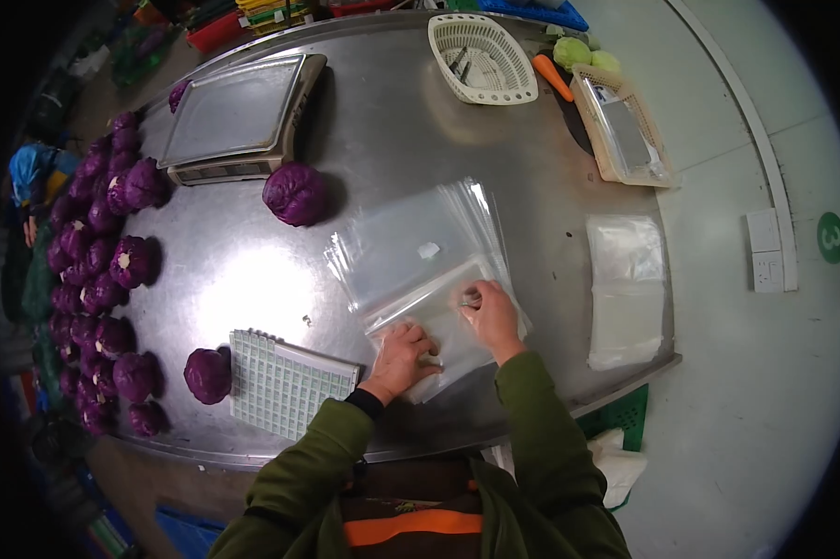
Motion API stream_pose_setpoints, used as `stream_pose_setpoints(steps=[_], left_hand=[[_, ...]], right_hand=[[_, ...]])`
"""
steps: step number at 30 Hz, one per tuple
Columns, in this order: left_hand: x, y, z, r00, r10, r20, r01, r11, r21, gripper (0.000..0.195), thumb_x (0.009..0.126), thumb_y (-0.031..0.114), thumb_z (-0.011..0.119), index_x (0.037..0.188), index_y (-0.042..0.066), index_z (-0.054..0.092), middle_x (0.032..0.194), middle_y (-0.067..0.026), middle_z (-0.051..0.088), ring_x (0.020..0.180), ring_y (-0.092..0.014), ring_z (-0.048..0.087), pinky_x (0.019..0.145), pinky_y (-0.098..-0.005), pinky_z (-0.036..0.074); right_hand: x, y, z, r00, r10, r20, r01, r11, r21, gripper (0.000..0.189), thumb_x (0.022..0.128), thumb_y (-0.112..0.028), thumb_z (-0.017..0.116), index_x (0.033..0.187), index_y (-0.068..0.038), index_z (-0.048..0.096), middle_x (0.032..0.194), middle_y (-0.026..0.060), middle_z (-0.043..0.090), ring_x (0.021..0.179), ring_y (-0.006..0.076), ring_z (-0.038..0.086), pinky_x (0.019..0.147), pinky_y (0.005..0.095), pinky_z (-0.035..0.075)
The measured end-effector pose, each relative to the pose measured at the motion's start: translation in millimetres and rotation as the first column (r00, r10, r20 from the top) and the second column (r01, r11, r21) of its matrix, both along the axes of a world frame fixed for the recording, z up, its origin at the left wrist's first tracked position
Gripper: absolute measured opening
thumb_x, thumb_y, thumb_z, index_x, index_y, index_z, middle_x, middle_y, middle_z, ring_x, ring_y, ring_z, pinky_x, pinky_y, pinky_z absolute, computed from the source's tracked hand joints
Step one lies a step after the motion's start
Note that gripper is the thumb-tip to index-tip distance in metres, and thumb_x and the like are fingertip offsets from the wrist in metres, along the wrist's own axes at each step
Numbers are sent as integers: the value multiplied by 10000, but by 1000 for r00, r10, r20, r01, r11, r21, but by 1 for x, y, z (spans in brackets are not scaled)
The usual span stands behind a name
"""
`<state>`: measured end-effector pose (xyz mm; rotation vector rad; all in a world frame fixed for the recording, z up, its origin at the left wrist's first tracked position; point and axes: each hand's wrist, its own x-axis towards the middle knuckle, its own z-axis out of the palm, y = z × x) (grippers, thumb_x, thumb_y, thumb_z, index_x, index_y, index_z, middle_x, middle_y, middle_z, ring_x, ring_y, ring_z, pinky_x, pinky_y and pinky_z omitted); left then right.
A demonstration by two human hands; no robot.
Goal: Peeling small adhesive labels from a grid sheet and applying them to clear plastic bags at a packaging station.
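Note:
Clear plastic bags (413,258) lie fanned in a stack on the steel table, with a small whitish piece (429,250) on them. One clear bag (434,307) lies over the stack's near part, beneath both hands. My left hand (400,356) rests on that bag's left part, fingers bent and thumb apart. Over its right part, my right hand (488,314) has its thumb and fingertips drawn together; blur hides whether anything is between them. Left of my left hand lies a sheet of printed labels (290,384), touching or almost touching a red cabbage (207,376).
Many red cabbages (102,279) line the table's left side. A flat-pan scale (234,108) stands behind another cabbage (297,194). Farther back are a white basket (486,91) holding dark tools, an orange-handled knife (552,77) and a beige basket (601,157). More bags (626,293) lie right.

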<state>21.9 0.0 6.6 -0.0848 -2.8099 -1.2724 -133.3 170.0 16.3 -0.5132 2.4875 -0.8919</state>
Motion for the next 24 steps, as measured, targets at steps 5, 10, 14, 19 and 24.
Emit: stream_pose_setpoints(steps=[5, 10, 14, 19, 24], left_hand=[[-1, -3, -21, 999, 2, 36, -2, 1000, 13, 245, 719, 229, 864, 884, 112, 725, 907, -55, 625, 905, -270, 594, 797, -405, 487], [-65, -52, 47, 438, 844, -309, -801, 522, 292, 194, 933, 127, 649, 1104, 36, 641, 1034, -113, 656, 971, -324, 602, 898, -418, 461], [-7, -31, 39, 893, 266, -364, -315, 945, -82, 198, 837, 125, 752, 1000, 88, 647, 1056, -65, 616, 1006, -296, 567, 864, -421, 445], [3, 7, -2, 996, 61, -59, -62, 998, -18, 232, 734, 241, 840, 860, 124, 684, 900, -58, 551, 902, -282, 546, 817, -413, 455], [3, 7, -17, 995, 96, -7, -96, 995, -4, 200, 725, 228, 843, 830, 140, 698, 893, -44, 555, 901, -283, 545, 817, -415, 462]], right_hand=[[-14, 50, 19, 872, -347, 345, 464, 812, -356, 374, 832, -80, 794, 1167, -16, 640, 1037, 69, 654, 878, 153, 660, 737, 300, 534], [-9, 71, 57, 623, -140, 770, 702, 534, -471, 410, 851, -48, 782, 1225, -18, 616, 1077, 59, 634, 971, 157, 637, 801, 298, 546], [-10, 33, 26, 762, -66, 644, 474, 735, -485, 457, 829, 37, 765, 1255, -23, 608, 1094, 64, 607, 974, 139, 630, 858, 297, 561], [-9, 12, -14, 998, 25, 65, -5, 956, -295, 398, 852, 6, 759, 1224, -32, 624, 1102, 67, 621, 907, 128, 655, 795, 268, 559], [5, 56, -24, 824, -530, 201, 555, 685, -472, 294, 891, -51, 744, 1167, -18, 645, 1051, 84, 680, 913, 128, 664, 782, 274, 549]])
